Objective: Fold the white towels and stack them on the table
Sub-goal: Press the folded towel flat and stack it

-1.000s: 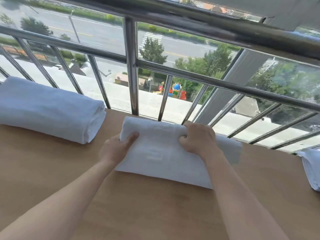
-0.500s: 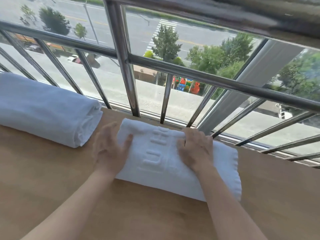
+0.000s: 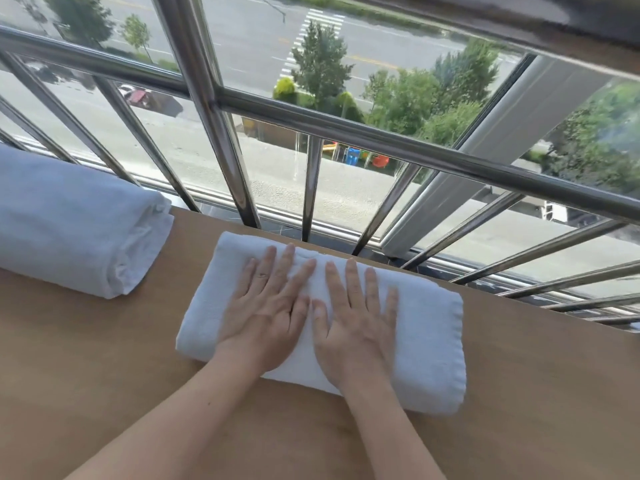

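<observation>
Folded towel lies on the tan bench beside a railed window, long axis running left to right along the far edge. On it press the left hand and right hand, fingers straight. A bulkier white roll lies left.

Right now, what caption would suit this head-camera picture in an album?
Left hand and right hand press flat on a folded white towel on the wooden table.
</observation>
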A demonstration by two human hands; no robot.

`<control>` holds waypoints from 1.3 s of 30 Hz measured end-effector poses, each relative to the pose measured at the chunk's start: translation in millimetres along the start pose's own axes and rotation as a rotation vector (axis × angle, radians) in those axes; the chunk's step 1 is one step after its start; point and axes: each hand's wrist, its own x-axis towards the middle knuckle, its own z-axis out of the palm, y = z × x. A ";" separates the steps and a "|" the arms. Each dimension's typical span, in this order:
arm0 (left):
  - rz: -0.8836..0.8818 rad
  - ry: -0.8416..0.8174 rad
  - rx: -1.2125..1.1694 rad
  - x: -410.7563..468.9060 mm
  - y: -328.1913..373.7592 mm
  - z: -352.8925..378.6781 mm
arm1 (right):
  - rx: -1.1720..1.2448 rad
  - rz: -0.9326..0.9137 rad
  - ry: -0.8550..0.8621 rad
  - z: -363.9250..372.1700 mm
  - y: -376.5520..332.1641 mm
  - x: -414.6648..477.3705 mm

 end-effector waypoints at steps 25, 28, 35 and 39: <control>-0.726 0.003 -0.379 -1.1 -58.9 -25.8 | 0.371 0.645 -0.075 -23.8 63.1 -6.5; -0.779 -0.047 -0.372 9.7 -58.1 -30.3 | 0.409 0.654 -0.056 -27.3 64.5 -6.1; -0.639 0.081 -0.427 -2.8 -57.8 -58.7 | 0.516 0.656 -0.002 -33.2 54.6 -25.1; -0.537 0.155 -0.467 -16.7 -66.2 -91.2 | 0.566 0.663 0.054 -42.4 21.7 -44.6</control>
